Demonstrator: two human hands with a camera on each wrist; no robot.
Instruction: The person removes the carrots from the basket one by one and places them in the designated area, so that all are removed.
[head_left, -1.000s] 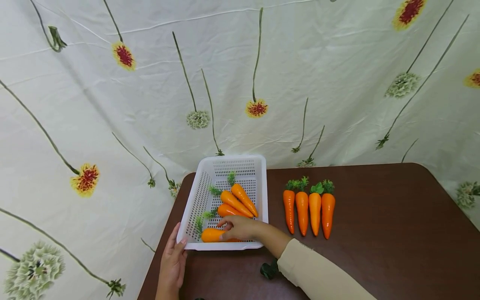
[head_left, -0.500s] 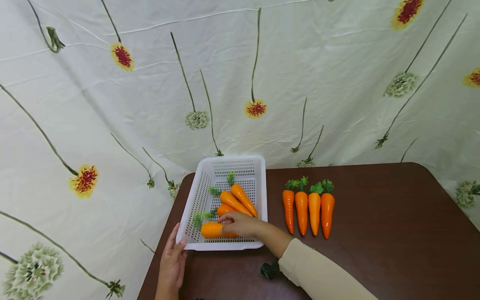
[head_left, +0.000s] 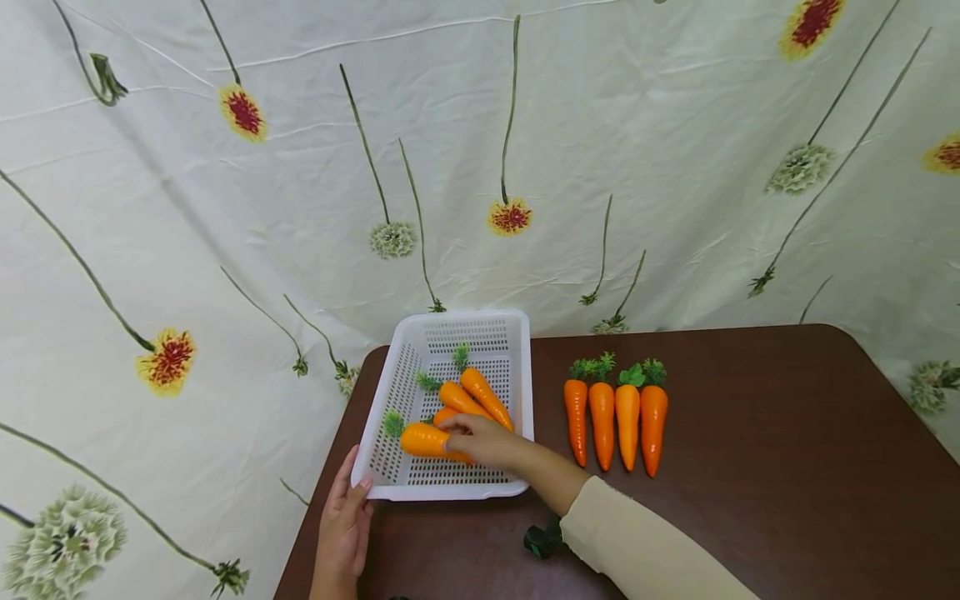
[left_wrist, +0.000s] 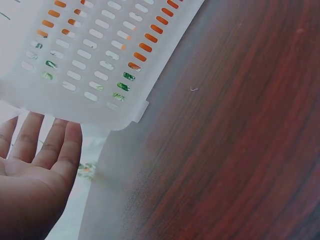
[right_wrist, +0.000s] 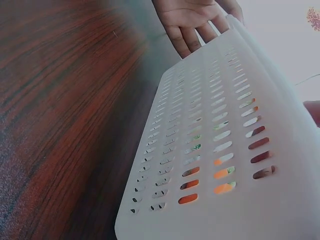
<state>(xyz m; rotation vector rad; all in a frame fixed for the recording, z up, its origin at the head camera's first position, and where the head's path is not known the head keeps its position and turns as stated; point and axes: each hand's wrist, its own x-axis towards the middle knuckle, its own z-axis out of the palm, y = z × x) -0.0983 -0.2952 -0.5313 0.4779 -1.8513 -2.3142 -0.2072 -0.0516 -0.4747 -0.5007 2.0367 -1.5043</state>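
Within white basket [head_left: 450, 493], right hand [head_left: 483, 442] pinches glossy carrot [head_left: 423, 440], whose smoothness might let it slip; left hand [head_left: 347, 517] grips basket corner.

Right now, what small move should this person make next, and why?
Probably lay the near carrot alongside the other carrots in the basket: the right hand holds it close to them, and the left hand holds the basket at its near corner.

Inscriptions: none legible to me. Across all my views, I read no text, label, brand, number or sign on the white basket [head_left: 442, 494], the orange carrots [head_left: 487, 398], the dark table [head_left: 750, 442] or the printed cloth [head_left: 660, 125].
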